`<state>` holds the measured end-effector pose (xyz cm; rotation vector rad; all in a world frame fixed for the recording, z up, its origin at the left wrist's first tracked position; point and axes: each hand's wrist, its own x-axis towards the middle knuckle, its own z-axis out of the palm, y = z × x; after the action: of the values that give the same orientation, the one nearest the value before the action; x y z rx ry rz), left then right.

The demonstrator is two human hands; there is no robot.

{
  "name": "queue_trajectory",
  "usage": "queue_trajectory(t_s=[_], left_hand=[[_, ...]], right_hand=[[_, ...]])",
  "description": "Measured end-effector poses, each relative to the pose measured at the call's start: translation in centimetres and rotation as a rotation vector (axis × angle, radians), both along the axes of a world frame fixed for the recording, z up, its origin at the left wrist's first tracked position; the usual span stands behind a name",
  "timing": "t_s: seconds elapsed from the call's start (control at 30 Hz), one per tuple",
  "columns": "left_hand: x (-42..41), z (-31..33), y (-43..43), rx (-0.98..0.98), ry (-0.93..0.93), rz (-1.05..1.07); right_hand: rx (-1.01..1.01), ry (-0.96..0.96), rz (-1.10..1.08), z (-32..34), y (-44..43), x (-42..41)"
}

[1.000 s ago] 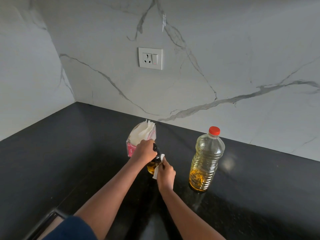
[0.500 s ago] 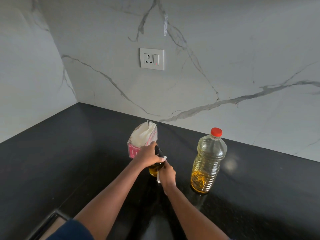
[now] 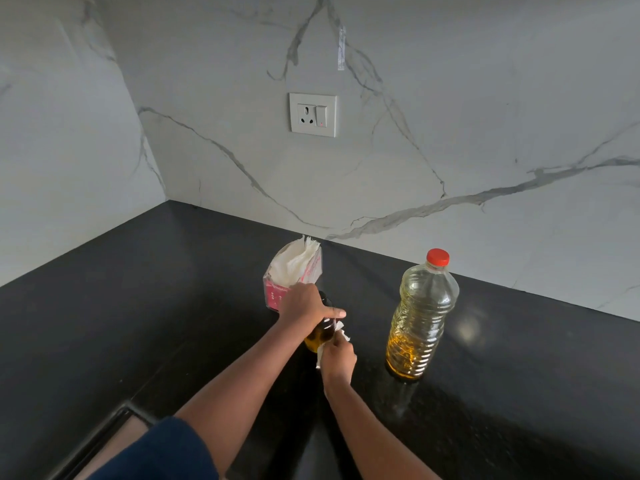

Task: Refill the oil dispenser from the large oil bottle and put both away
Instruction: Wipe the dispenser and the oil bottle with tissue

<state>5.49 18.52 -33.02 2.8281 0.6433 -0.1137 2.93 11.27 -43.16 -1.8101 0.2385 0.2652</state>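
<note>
A small oil dispenser [image 3: 320, 336] with a black top and yellow oil stands on the black counter [image 3: 138, 306]. My left hand [image 3: 304, 304] grips its top from above, one finger stretched to the right. My right hand [image 3: 339, 360] pinches a white tissue [image 3: 337, 336] against the dispenser's right side. The large oil bottle [image 3: 420, 317], clear plastic with a red cap on, stands upright to the right, apart from both hands, with oil filling its lower part.
A pink pack of white tissues [image 3: 294, 273] stands just behind the dispenser. A marble wall with a socket [image 3: 312, 114] rises behind the counter. A dark-edged recess [image 3: 104, 441] shows at the lower left.
My right hand has moved lower along the dispenser's side with the tissue. My left hand stays on the top, its finger now stretched out. The big bottle has not moved.
</note>
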Motion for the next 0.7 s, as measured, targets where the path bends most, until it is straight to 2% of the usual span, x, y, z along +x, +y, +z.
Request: queue_trajectory(t_s=[0.13,0.27,0.47,0.7], left_hand=[[-0.2,2.1,1.3,-0.062,0.145,-0.076],[-0.5,2.5,2.5,-0.244,0.103,-0.148],[-1.9,0.7,1.9,-0.104,-0.097,-0.042],[-2.7,-0.3,0.7,-0.077,-0.233,0.039]], right_hand=[[0.105,-0.053,-0.088,1.6,-0.2,0.4],[0.156,-0.131,-0.143,2.5,-1.0,1.0],[0.265,-0.137,0.114,5.4,-1.6,3.5],[0.205,-0.016,0.405,6.2,-0.4,6.0]])
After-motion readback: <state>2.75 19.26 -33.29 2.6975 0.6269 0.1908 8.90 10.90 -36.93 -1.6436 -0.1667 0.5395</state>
